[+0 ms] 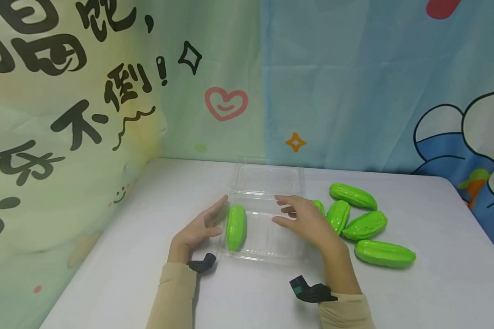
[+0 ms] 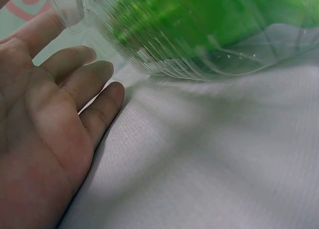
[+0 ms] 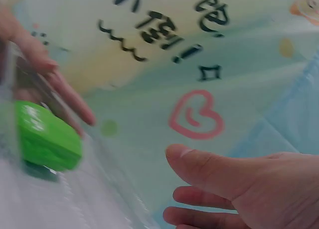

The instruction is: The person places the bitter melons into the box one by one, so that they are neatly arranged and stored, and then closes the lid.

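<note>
Both hands loose, holding nothing: left hand (image 1: 195, 230) beside clear tray (image 1: 267, 249), right hand (image 1: 306, 219) over it, seemingly. A knock could slide the light tray, rolling the green gourd (image 1: 236, 227).

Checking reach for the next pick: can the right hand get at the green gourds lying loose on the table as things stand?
Probably yes. The right hand is open, holding nothing, over the clear tray; the loose gourds lie just to its right on the bare table with nothing between.
</note>
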`<state>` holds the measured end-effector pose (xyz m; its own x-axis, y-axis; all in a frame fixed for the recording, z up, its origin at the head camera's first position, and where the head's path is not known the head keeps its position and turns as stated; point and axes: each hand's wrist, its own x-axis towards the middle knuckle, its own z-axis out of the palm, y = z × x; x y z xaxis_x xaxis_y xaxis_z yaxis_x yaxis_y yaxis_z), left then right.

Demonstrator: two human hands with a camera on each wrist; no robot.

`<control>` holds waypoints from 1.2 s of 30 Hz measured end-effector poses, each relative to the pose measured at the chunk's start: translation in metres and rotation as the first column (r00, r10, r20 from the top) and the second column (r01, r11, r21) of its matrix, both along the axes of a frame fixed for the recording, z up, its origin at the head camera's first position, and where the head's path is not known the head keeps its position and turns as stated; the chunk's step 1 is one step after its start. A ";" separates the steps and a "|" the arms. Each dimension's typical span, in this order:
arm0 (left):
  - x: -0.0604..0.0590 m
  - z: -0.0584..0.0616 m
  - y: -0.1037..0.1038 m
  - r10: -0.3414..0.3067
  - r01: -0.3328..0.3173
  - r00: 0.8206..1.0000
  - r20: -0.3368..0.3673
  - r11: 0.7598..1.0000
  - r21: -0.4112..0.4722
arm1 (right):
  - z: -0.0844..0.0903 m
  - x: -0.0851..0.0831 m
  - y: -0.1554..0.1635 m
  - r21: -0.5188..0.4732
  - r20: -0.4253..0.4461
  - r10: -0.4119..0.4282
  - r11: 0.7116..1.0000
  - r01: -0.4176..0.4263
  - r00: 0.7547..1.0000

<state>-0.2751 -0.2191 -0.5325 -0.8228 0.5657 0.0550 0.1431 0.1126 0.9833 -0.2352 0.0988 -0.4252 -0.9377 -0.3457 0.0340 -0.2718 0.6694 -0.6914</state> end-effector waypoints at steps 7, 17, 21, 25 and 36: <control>0.002 0.004 0.003 0.011 -0.012 0.999 0.051 1.000 0.027 | 0.004 -0.002 0.038 0.010 -0.023 -0.087 0.996 0.087 0.996; 0.002 0.004 0.004 0.021 -0.022 0.998 0.052 0.999 0.024 | -0.006 -0.007 0.074 0.044 -0.004 -0.165 0.985 0.165 0.986; 0.003 0.003 0.004 0.015 -0.017 0.998 0.055 0.999 0.031 | -0.016 -0.011 0.079 0.062 0.048 -0.146 0.988 0.143 0.988; 0.003 0.003 0.002 0.008 -0.010 0.999 0.044 0.999 0.030 | -0.027 -0.016 0.080 0.109 0.071 -0.109 0.989 0.101 0.991; 0.003 0.002 0.004 0.014 -0.017 0.998 0.059 0.999 0.048 | -0.034 -0.018 0.082 0.203 0.096 -0.117 0.975 0.095 0.989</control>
